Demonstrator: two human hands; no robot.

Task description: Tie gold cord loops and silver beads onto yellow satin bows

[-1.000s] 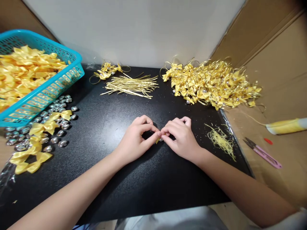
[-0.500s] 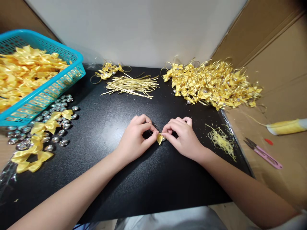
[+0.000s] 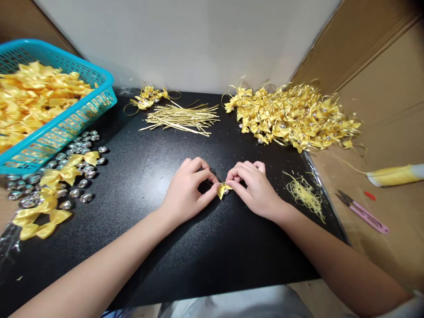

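Note:
Between my hands, over the middle of the black table (image 3: 205, 251), is a small yellow satin bow (image 3: 221, 191) with a silver bell (image 3: 227, 191) against it. My left hand (image 3: 190, 185) pinches the bow's left side between thumb and forefinger. From the other side my right hand (image 3: 251, 187) pinches at its right end, close to the bell. A thin gold cord curves behind the bow near my left fingertips. Exactly how the cord, bow and bell join is partly hidden by my fingers.
At left stands a blue basket (image 3: 66, 121) of yellow bows, with silver bells (image 3: 86, 198) and loose bows (image 3: 43, 221) before it. Gold cords (image 3: 182, 118) lie at the back, finished-looking bows (image 3: 285, 117) back right. Thread scraps (image 3: 306, 196), pink snips (image 3: 364, 214) and a thread spool (image 3: 394, 175) are right.
My right fingertips have shifted slightly, and more of the bow's right side now shows. Both hands stay pinched at the bow. The view has moved a little.

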